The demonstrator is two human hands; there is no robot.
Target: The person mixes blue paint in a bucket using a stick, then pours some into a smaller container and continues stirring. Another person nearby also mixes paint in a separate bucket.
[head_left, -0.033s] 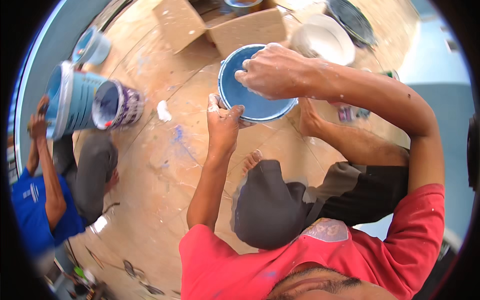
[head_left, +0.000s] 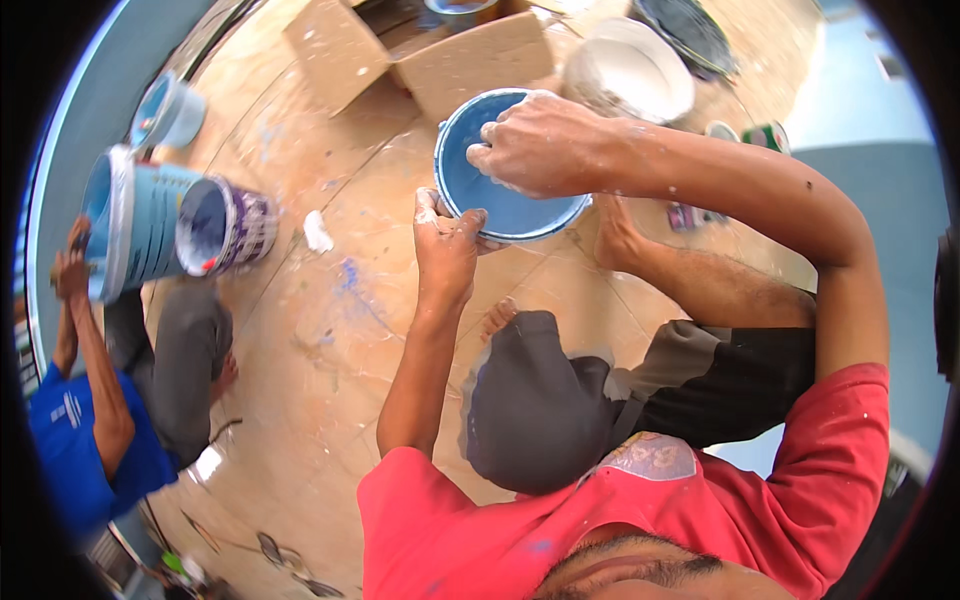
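Note:
My left hand [head_left: 447, 240] grips the near left rim of a round blue tub [head_left: 545, 218], its thumb over the rim and white residue on its fingers. My right hand [head_left: 530, 145] is inside the tub's top, reaching across from the right, with curled, whitened fingers near the inner left side; whether they hold anything is hidden. The tub is held above the tiled floor [head_left: 350, 390], near my bare foot [head_left: 615, 240] and bent knee [head_left: 525, 420].
A co-worker in blue [head_left: 90, 430] grips something at a large blue bucket [head_left: 140, 235]. A purple-labelled bucket [head_left: 237, 225], small blue bucket [head_left: 178, 115] and white scrap [head_left: 318, 231] lie left; an open cardboard box [head_left: 470, 65], white basin [head_left: 640, 70] and cans [head_left: 760, 137] lie beyond.
The view has shifted slightly, so the buckets at left appear lower and the box further left. My hands and tub are almost unchanged.

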